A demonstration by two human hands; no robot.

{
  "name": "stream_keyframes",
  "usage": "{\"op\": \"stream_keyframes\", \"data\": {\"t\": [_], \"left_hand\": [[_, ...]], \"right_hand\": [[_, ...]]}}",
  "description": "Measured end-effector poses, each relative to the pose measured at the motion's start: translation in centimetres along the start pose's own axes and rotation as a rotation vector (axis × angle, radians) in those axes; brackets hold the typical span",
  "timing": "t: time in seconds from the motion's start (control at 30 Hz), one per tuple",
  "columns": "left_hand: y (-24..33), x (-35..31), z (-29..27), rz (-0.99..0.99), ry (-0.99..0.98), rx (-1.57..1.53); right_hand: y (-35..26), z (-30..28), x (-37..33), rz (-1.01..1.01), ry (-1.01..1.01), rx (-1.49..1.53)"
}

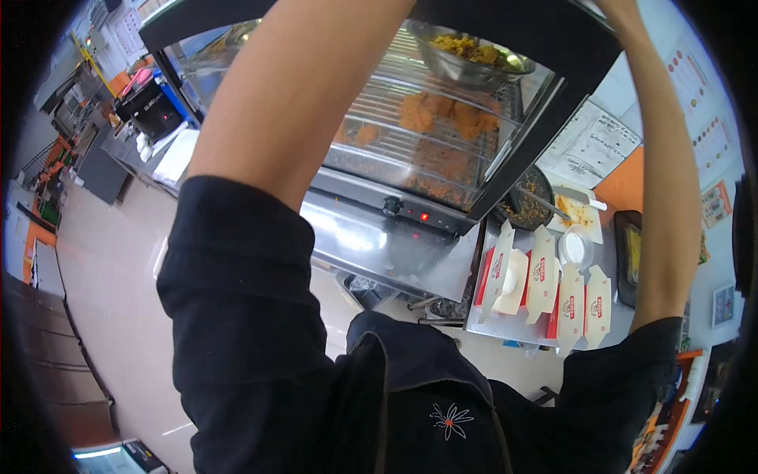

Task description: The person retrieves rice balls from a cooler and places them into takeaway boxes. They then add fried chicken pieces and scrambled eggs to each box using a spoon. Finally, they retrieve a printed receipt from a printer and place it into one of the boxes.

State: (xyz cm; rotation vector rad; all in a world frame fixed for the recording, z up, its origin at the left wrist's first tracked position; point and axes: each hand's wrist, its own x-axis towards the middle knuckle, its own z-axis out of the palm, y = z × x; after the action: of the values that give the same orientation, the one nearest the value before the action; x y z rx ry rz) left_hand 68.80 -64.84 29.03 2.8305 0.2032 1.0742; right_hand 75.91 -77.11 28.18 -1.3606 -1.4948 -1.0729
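Above the glass-fronted steel warming cabinet (pixel 426 150), both bare forearms rise past the picture's top edge, so neither hand shows and their grip cannot be told. Breaded orange pieces (pixel 442 114) lie on the cabinet's wire rack, under a metal bowl of yellow food (pixel 474 55). Lower right, open red-and-white cardboard boxes (pixel 545 284) stand on a steel counter (pixel 505 325).

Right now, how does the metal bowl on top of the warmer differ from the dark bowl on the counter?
The metal bowl is shiny steel and sits on top of the glass warmer; the dark bowl is black and sits lower, on the steel counter beside it. The metal bowl shows no utensil; the dark bowl has one resting in it. The metal bowl's food is yellow-orange, the dark bowl's browner. Both are round and hold loose food.
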Motion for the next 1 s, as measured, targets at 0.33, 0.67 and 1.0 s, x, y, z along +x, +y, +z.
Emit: {"op": "stream_keyframes", "data": {"t": [0.33,0.67,1.0], "left_hand": [[0.9,-1.0,0.6,-0.025,0.009,-0.131],[-0.2,-3.0,0.0,0.077,0.197,-0.124],[8.3,-17.8,3.5,-0.044,0.236,-0.849]], "right_hand": [[0.6,0.2,-0.6,0.274,0.404,0.295],[-4.0,-8.3,0.9,0.326,0.655,0.595],[-1.4,-11.6,-13.6,0.727,0.299,0.964]]}}
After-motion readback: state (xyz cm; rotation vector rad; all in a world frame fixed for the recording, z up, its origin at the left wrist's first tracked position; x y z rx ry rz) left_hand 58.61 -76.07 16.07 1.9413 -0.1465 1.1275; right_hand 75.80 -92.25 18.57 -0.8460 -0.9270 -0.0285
